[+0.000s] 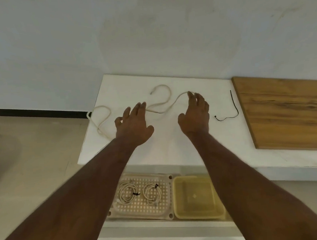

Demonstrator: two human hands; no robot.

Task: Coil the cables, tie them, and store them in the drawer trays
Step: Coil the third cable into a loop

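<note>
the loose cable [160, 111] is lying in curves across the white bench [173, 137], running left to right just beyond both hands. the right hand [194, 115] is nearer, its spread fingertips reaching one bend; the left hand [133, 123] is hovering open beside another. a black tie [231, 113] is waiting further right.

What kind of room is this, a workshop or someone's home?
Hard to say; probably a plain indoor workspace. A white table stands against a bare wall, its open drawer holds trays with coiled cables, and a loose cable lies on top near a wooden board.
</note>
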